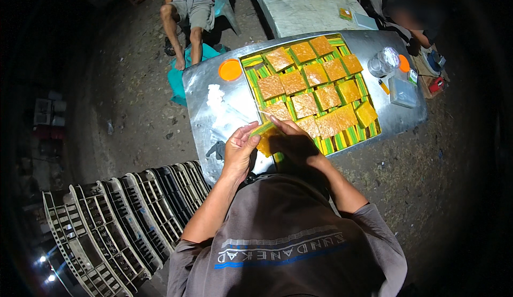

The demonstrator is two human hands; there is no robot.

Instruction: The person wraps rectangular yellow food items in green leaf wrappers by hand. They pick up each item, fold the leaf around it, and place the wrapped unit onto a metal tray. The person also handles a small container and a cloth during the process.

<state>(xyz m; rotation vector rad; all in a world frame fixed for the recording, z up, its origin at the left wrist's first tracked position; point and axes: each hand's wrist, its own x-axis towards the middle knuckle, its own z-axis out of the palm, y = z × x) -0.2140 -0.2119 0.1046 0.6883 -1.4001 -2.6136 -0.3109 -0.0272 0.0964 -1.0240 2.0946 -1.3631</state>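
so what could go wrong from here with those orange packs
The orange-and-green pack between the hands could drop if the left hand's grip loosens. The orange-faced packs lying over the green-and-yellow rows might slide if jostled; the near right corner pack sits askew. The clear plastic jar on the metal table may tip if knocked.

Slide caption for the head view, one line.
Left hand holds an orange-and-green square piece, right hand close beside it, near similar pieces on a metal table.
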